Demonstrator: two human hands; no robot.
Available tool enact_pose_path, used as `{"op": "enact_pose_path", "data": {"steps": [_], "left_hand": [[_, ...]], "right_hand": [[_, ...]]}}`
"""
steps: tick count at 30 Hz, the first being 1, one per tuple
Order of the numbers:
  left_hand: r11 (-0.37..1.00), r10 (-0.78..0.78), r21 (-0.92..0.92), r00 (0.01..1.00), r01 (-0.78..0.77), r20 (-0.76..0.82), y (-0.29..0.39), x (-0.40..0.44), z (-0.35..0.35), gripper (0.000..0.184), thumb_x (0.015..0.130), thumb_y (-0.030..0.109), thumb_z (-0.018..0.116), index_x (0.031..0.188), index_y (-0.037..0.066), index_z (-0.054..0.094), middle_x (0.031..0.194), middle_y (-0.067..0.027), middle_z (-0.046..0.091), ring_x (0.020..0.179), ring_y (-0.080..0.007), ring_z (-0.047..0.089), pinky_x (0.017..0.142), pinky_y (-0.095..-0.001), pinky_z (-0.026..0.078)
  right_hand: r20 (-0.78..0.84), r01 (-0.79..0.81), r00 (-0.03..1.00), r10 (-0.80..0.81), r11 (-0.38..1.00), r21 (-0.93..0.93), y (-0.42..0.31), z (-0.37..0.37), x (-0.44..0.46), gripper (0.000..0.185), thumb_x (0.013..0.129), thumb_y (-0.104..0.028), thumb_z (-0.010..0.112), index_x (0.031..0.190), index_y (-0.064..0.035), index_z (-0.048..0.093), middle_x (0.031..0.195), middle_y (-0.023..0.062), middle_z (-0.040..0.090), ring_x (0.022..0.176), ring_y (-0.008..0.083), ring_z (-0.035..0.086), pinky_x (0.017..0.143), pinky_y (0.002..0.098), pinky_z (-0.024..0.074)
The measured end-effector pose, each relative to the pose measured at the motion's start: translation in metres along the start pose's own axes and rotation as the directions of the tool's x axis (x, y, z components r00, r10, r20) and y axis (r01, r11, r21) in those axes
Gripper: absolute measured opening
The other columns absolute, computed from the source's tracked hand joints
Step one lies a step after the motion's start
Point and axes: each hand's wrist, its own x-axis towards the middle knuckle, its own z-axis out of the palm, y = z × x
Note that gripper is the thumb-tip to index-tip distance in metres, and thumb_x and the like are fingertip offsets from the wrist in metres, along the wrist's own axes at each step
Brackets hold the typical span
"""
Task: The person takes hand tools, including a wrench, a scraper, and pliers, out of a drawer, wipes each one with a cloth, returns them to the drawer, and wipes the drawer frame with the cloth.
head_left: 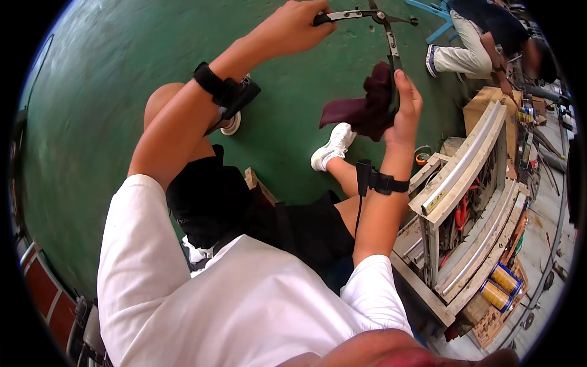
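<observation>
A pair of long-handled metal pliers [367,13] is spread wide at the top of the head view, with holes along its handles and a round pivot. My left hand [298,25] is closed around the dark end of one handle. Lower and to the right, my right hand [405,110] grips the other handle, its thumb lying along it. A dark maroon cloth [370,107] hangs from that same hand, bunched against the handle. Part of the right fingers' grip is hidden by the cloth. The jaws point up and to the right, with nothing visible between them.
A worn wooden rack [455,196] with red-handled tools stands close to my right arm. Beside it are yellow-and-blue cans [496,296] and a cardboard box [480,110]. Another person [474,49] crouches at the upper right near a blue stool [435,13]. Green floor [269,122] lies below.
</observation>
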Motion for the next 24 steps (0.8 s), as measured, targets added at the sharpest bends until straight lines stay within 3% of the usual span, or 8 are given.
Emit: {"op": "enact_pose_path", "data": {"steps": [2, 7, 12, 15, 16, 17, 21, 24], "left_hand": [[0.944, -0.245, -0.183, 0.955, 0.274, 0.164, 0.025, -0.003, -0.018, 0.025, 0.084, 0.021, 0.066, 0.086, -0.004, 0.061, 0.07, -0.021, 0.063, 0.065, -0.0325, 0.065, 0.06, -0.0422, 0.049], [0.986, -0.116, -0.115, 0.993, 0.117, 0.018, 0.011, -0.005, -0.008, 0.026, 0.084, 0.021, 0.067, 0.089, -0.003, 0.06, 0.07, -0.021, 0.064, 0.065, -0.0306, 0.065, 0.06, -0.0417, 0.05], [0.998, -0.062, -0.022, 0.998, 0.061, -0.031, 0.006, -0.003, 0.008, 0.023, 0.083, 0.019, 0.066, 0.092, -0.002, 0.059, 0.074, -0.0236, 0.065, 0.07, -0.0387, 0.066, 0.064, -0.0447, 0.051], [0.996, -0.062, -0.072, 0.998, 0.061, -0.015, 0.014, -0.006, 0.013, 0.022, 0.083, 0.017, 0.065, 0.092, -0.002, 0.06, 0.077, -0.025, 0.065, 0.073, -0.0432, 0.065, 0.066, -0.047, 0.051], [0.995, -0.056, -0.084, 0.998, 0.055, -0.009, 0.018, -0.008, 0.014, 0.022, 0.083, 0.017, 0.065, 0.094, -0.001, 0.059, 0.077, -0.025, 0.065, 0.073, -0.0436, 0.065, 0.066, -0.0475, 0.051], [0.994, -0.052, -0.096, 0.999, 0.051, -0.004, 0.02, -0.009, 0.015, 0.022, 0.083, 0.017, 0.065, 0.095, -0.001, 0.059, 0.077, -0.025, 0.065, 0.073, -0.0441, 0.064, 0.066, -0.0479, 0.051], [0.996, 0.038, -0.081, 0.999, -0.041, -0.03, 0.019, -0.012, 0.019, 0.024, 0.083, 0.016, 0.066, 0.099, 0.0, 0.058, 0.077, -0.0253, 0.065, 0.074, -0.0455, 0.064, 0.066, -0.0488, 0.051], [0.985, 0.073, -0.157, 0.997, -0.069, 0.02, 0.024, -0.015, 0.016, 0.024, 0.083, 0.016, 0.066, 0.101, 0.001, 0.058, 0.076, -0.0253, 0.065, 0.073, -0.0457, 0.063, 0.065, -0.049, 0.051]], "right_hand": [[-0.209, -0.031, 0.978, -0.015, 0.975, -0.218, -0.002, -0.008, 0.007, 0.032, 0.092, -0.027, 0.066, 0.106, 0.0018, 0.068, 0.099, 0.0111, 0.07, 0.082, 0.019, 0.07, 0.076, 0.0335, 0.0584], [-0.435, 0.146, 0.889, -0.145, 0.989, -0.029, -0.017, -0.021, 0.019, 0.026, 0.089, -0.016, 0.059, 0.107, 0.0014, 0.066, 0.105, 0.0134, 0.07, 0.091, 0.0235, 0.07, 0.079, 0.0352, 0.0588], [-0.091, 0.193, 0.981, -0.172, 0.915, 0.355, -0.012, -0.004, 0.005, 0.048, 0.08, -0.007, 0.046, 0.126, 0.006, 0.054, 0.127, 0.0199, 0.06, 0.113, 0.0313, 0.062, 0.101, 0.0412, 0.0483], [-0.041, 0.361, 0.929, -0.369, 0.924, -0.126, 0.011, -0.001, 0.018, 0.045, 0.073, 0.002, 0.056, 0.118, 0.0066, 0.058, 0.113, 0.0122, 0.061, 0.095, 0.0229, 0.061, 0.086, 0.0331, 0.0497], [0.076, 0.55, 0.787, -0.612, 0.64, -0.537, 0.017, 0.001, 0.025, 0.039, 0.076, -0.001, 0.062, 0.114, 0.0063, 0.059, 0.112, 0.0132, 0.059, 0.097, 0.0243, 0.06, 0.084, 0.0334, 0.0496], [0.137, 0.564, 0.739, -0.66, 0.494, -0.661, 0.023, -0.001, 0.023, 0.041, 0.078, -0.005, 0.065, 0.116, 0.0055, 0.058, 0.113, 0.0148, 0.057, 0.099, 0.0269, 0.059, 0.087, 0.0356, 0.0487], [0.329, 0.496, 0.591, -0.737, 0.011, -0.868, 0.025, 0.014, 0.018, 0.051, 0.081, -0.017, 0.073, 0.123, 0.0033, 0.051, 0.119, 0.0192, 0.052, 0.106, 0.0352, 0.054, 0.094, 0.0429, 0.0439], [0.205, 0.479, 0.727, -0.655, 0.271, -0.835, 0.033, 0.003, 0.022, 0.058, 0.082, -0.023, 0.075, 0.126, 0.0025, 0.047, 0.122, 0.0206, 0.05, 0.109, 0.0374, 0.052, 0.098, 0.0464, 0.0403]]}}
